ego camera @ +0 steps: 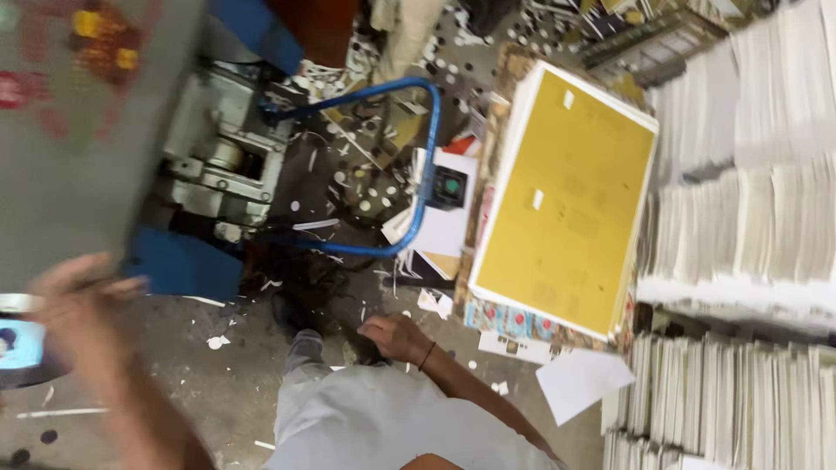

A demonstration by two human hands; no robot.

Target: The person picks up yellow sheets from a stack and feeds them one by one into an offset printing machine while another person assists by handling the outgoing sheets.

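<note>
concrete floor [218,383] – paper scraps [218,342], white sheet [582,380], yellow-topped stack [564,196], paper stacks [749,218].

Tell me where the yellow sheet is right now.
In the head view, the yellow sheet lies right of centre on a stack, between the blue metal loop and the piles of white paper.

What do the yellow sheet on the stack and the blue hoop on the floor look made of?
The yellow sheet looks like matte card or paper: flat, thin white edges, lying on a printed pile. The blue hoop seems to be painted metal tubing, judging by its smooth bend and slight sheen. The white stacks at the side look like paper, with layered edges.
</note>
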